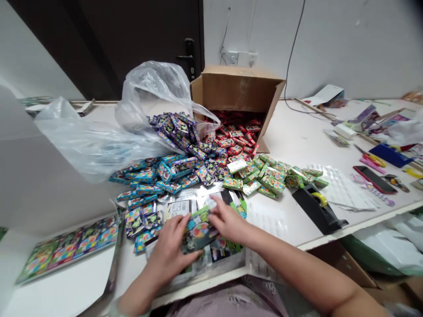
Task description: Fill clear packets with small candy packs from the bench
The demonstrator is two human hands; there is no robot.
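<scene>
A green and black printed packet (199,232) lies between my two hands, above a stack of dark printed pouches (224,251) at the table's front edge. My left hand (172,246) grips its left side, thumb below and fingers above. At its upper right, my right hand (228,222) pinches the packet with thumb and bent fingers. Small blue packets (143,189) and purple packets (176,127) are heaped beyond my left hand. Red packets (236,141) spill out of a cardboard box (238,90). Green packets (272,178) lie beyond my right hand.
A clear plastic bag (99,141) sprawls at the left, near a printed display box (76,246). On the right are a black tape dispenser (319,209), white sticker sheets (346,189), a phone (375,179) and a blue tape dispenser (393,155).
</scene>
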